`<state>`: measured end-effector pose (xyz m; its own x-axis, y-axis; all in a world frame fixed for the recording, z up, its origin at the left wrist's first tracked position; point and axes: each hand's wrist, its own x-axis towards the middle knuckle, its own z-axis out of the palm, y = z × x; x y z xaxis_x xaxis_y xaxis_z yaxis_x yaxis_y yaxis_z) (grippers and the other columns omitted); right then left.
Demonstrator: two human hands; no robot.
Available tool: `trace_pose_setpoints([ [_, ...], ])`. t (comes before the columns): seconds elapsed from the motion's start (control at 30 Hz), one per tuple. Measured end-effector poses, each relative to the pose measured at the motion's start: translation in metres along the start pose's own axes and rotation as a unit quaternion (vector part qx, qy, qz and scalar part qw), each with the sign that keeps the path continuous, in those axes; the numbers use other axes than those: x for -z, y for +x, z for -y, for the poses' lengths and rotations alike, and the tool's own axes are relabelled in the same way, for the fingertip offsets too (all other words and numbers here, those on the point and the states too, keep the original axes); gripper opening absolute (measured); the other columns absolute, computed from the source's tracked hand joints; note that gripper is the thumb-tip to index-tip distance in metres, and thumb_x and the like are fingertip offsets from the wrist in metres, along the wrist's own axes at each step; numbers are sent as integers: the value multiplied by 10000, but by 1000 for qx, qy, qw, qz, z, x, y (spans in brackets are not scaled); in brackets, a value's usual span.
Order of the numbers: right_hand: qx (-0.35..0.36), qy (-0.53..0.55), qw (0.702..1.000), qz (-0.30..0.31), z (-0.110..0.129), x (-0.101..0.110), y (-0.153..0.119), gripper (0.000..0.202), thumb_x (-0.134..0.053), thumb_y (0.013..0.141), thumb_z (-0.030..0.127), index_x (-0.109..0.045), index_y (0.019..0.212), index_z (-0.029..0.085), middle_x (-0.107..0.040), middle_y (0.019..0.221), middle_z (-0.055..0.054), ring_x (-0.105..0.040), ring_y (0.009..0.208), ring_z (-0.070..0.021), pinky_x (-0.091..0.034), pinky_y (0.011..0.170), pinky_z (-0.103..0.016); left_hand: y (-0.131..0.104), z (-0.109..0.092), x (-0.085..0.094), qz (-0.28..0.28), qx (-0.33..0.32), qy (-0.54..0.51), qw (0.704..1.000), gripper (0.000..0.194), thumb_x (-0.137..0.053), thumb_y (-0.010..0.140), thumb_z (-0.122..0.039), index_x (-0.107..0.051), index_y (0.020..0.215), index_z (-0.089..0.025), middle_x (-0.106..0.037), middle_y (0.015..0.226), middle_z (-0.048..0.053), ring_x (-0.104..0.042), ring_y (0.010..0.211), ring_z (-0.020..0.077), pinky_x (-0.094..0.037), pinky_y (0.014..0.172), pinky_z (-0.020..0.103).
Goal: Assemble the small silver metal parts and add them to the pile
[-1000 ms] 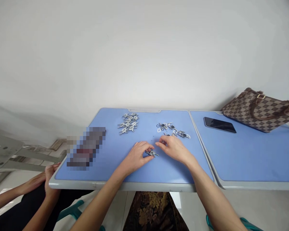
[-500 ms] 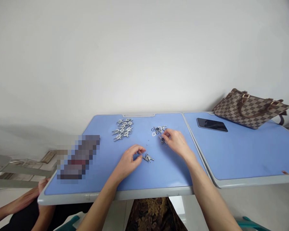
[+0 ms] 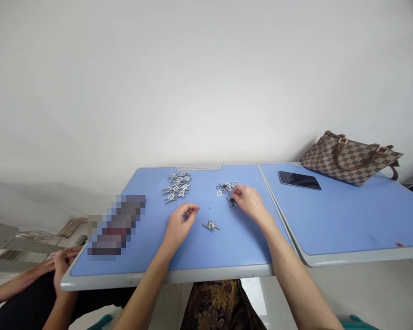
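Note:
My left hand (image 3: 181, 223) hovers over the blue table with its fingers curved and the thumb apart, holding nothing. To its right lies one small silvery metal part (image 3: 211, 225) with a round centre and short prongs. My right hand (image 3: 249, 201) has its fingertips pinched together at the right edge of some loose small parts (image 3: 228, 186); whatever is between them is hidden. Just under those fingertips sits a metal piece with a black round centre (image 3: 231, 200). A dark ring (image 3: 217, 187) and a pale flat ring (image 3: 219, 193) lie beside the loose parts.
A heap of similar metal parts (image 3: 178, 185) lies at the back left. Tiny bits (image 3: 210, 207) dot the middle. A blurred-out object (image 3: 119, 224) is on the left, a phone (image 3: 300, 180) and checked handbag (image 3: 349, 158) on the right. Another person's hands (image 3: 64, 261) rest at the left corner.
My left hand has moved left, away from the single metal part, which now lies fully in view. My right hand stays pinched by the loose parts. The view has shifted slightly.

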<state>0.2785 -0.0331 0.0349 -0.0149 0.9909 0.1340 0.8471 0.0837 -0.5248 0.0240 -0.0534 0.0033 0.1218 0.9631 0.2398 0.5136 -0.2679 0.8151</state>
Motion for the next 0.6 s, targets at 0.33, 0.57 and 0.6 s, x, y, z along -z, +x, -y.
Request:
trace_pose_setpoints([
  [0.33,16,-27,999,-2,-9,-2,4,208,-484,876,129,-671,917,212,-711,933,-22,-631,844,-171,-374,689,-236,2,3,-1,-8,22,-24,999,200,-510,788,-300,-662,866,-195,-686,842,30,-620,772,181,-492,738,312],
  [0.57,26,-90,996,0,-3,-2,8,277,-403,974,209,-650,1098,195,-673,1065,-78,-640,925,-195,-411,745,-262,5,2,-1,-17,10,-18,1000,201,-508,786,-296,-666,857,-194,-687,823,29,-620,736,174,-506,707,303],
  [0.6,37,-102,994,6,1,-4,9,282,-405,981,226,-640,1135,205,-657,1101,-81,-641,922,-194,-414,742,-263,5,2,-2,-17,8,-17,1000,202,-507,784,-292,-667,859,-195,-687,820,28,-619,734,173,-505,706,303],
])
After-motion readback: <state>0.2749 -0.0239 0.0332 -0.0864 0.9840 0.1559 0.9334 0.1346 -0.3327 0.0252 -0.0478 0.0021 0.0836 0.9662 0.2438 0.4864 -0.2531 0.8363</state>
